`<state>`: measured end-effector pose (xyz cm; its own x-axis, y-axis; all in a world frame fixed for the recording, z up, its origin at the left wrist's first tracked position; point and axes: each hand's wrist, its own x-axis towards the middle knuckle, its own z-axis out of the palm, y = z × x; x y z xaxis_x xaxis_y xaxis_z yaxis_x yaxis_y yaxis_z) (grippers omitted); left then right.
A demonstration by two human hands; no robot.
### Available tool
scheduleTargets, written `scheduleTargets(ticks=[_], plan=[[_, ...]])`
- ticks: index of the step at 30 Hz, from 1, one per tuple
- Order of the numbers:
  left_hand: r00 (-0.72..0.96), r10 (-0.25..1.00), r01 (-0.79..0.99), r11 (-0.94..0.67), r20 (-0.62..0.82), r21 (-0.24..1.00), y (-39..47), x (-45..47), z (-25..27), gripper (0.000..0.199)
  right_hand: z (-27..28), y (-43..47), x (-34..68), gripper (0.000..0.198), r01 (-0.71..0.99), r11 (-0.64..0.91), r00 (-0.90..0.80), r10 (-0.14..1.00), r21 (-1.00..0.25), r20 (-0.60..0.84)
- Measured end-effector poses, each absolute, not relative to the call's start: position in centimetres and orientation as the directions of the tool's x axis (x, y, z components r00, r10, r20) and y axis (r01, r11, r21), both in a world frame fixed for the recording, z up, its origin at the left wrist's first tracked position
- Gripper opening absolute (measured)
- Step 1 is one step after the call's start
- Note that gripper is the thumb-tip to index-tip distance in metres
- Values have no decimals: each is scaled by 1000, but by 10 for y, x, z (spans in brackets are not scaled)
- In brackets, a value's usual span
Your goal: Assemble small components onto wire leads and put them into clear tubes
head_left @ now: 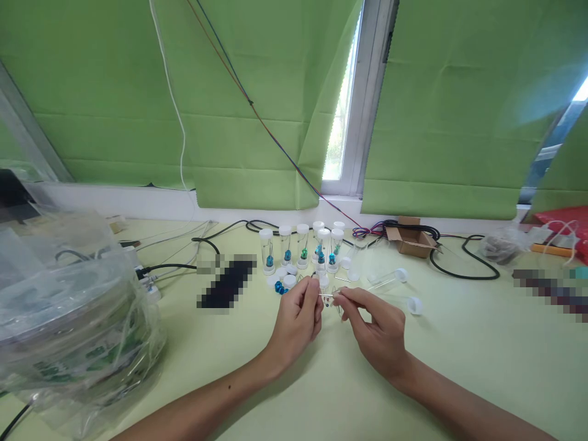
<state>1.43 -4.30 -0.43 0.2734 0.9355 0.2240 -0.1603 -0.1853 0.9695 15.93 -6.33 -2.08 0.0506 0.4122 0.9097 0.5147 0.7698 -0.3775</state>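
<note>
My left hand [298, 309] is closed, with thumb and fingers pressed together. A thin silvery rod [326, 295] runs from its fingers to my right hand [379, 324], which pinches the other end. A small dark tip shows above my left fingers; I cannot make out what it belongs to. Just behind the hands lie blue shiny beads [279, 287] and white round caps [289, 281]. Farther back, several clear tubes [302, 245] with white caps stand upright, holding blue or green pieces on thin wires. Small parts under my fingers are partly hidden.
Two clear tubes with white ends [414, 305] lie to the right. Behind them are an open cardboard box [411, 241] and a black cable [478, 277]. A large plastic-wrapped bundle [78, 331] fills the left side, near a blurred dark object [228, 283].
</note>
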Motion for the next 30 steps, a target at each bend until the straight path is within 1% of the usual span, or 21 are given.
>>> scheduleTargets(ticks=[2,3,10,13,17,20,25,30], plan=[[269,933,-167,-200,240,966,-42,14,-5,42,-20,-64,159,10,538,745,30,451,-394,892],[269,931,-170,-206,246,964,-41,13,-5,42,-20,-64,159,10,539,738,18,471,-406,882],[314,912,-198,-209,264,958,-36,11,-2,45,-23,-62,157,15,473,739,-104,588,-480,802],[336,905,-201,-201,260,959,-35,11,-1,46,-26,-61,158,16,464,751,-163,593,-469,788],[367,899,-197,-176,239,965,-33,11,-2,47,-28,-61,158,18,459,756,-193,597,-466,779],[386,894,-195,-164,229,967,-33,11,-3,49,-28,-62,158,19,432,733,-208,648,-525,733],[402,890,-203,-140,213,969,-33,11,-3,50,-26,-64,156,21,353,653,-220,754,-670,618],[420,884,-223,-117,204,968,-34,11,-4,49,-26,-64,154,23,268,597,-216,802,-756,557]])
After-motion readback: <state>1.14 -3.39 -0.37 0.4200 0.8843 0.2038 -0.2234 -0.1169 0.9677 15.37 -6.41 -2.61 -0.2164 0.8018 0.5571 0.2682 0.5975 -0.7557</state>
